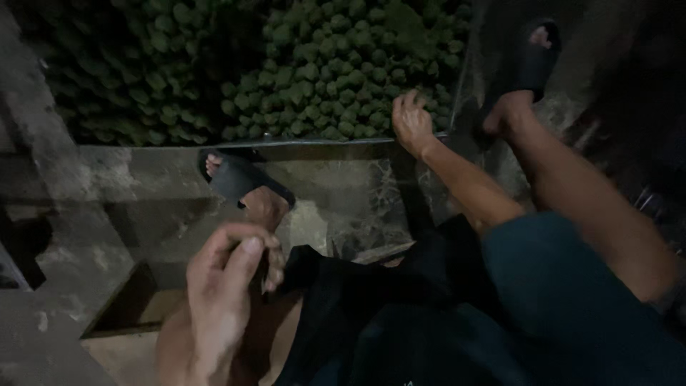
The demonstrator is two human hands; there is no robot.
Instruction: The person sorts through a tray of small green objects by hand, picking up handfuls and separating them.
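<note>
A big heap of small round green fruits fills the top of the view, held behind a thin metal edge. My right hand reaches out to the heap's near right corner. Its fingers are bent down onto the fruits, and whether they grip one is hidden. My left hand is raised close to the camera at the lower left. Its fingers curl against the thumb, and I see nothing in them. My left foot in a black slide sandal stands just before the metal edge.
My right foot in a black sandal rests beside the heap at the upper right. Dark shorts cover my lap. Stained concrete ledges and a dark recess lie to the left. The light is dim.
</note>
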